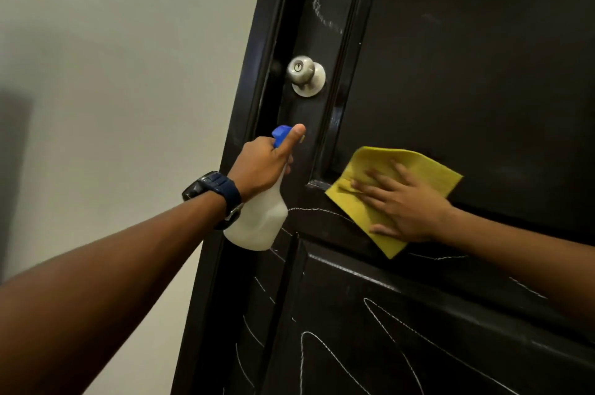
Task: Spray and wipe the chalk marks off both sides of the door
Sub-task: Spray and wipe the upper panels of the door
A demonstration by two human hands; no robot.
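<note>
A black panelled door (467, 79) fills the right of the view. White chalk marks (341, 352) loop over its lower panel, with fainter ones above the knob. My left hand (264, 163) grips a white spray bottle (260, 220) by its blue trigger head, held close to the door's left stile just below the knob. My right hand (405, 201) presses flat, fingers spread, on a yellow cloth (380, 166) against the door's middle rail. The upper panel looks mostly free of chalk, with smears near the top.
A silver round door knob (304, 74) with a keyhole sits on the left stile. The black door frame (244, 111) runs along the door's left edge. A plain pale wall (122, 72) lies to the left.
</note>
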